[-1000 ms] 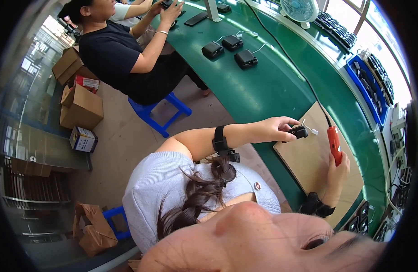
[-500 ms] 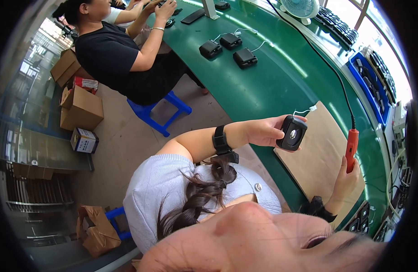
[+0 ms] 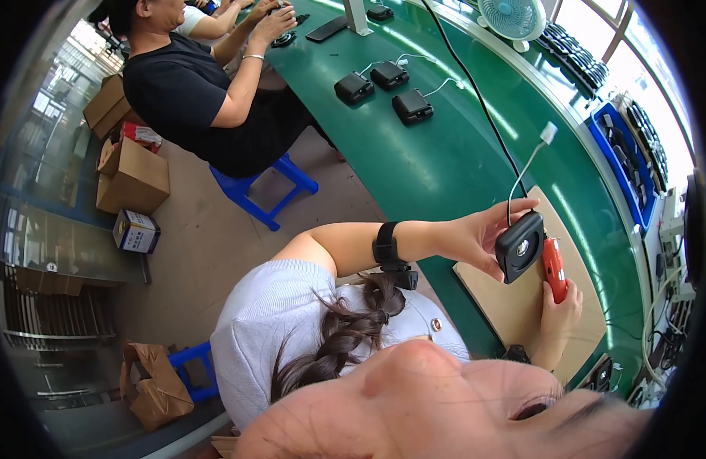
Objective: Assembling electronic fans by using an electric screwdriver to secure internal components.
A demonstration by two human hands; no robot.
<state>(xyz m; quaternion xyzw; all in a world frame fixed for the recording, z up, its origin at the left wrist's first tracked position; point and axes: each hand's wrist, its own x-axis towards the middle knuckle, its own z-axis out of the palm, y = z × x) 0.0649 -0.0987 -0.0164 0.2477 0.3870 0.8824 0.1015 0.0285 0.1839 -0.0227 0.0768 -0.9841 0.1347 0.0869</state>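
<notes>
My left hand (image 3: 481,236) grips a black square device (image 3: 520,246) by its edge, its face with a round recess and a shiny centre turned sideways. From its top a thin pale cable with a white connector (image 3: 548,134) sticks up. My right hand (image 3: 561,307) is wrapped round a red corded electric screwdriver (image 3: 555,271), whose upper end is beside the device; whether they touch I cannot tell. Both are held above a brown board (image 3: 494,302) on the green table (image 3: 445,172).
Several black cased units with cables (image 3: 413,107) lie farther along the table. A black cord (image 3: 475,92) hangs across it. At the far edge are a blue bin (image 3: 622,164) and a fan (image 3: 512,17). A co-worker (image 3: 177,92) sits at left on a blue stool (image 3: 253,195).
My left hand has moved right and turned the device, and its cable now stands upright. The screwdriver has moved left, close beside the device, its cord moving along.
</notes>
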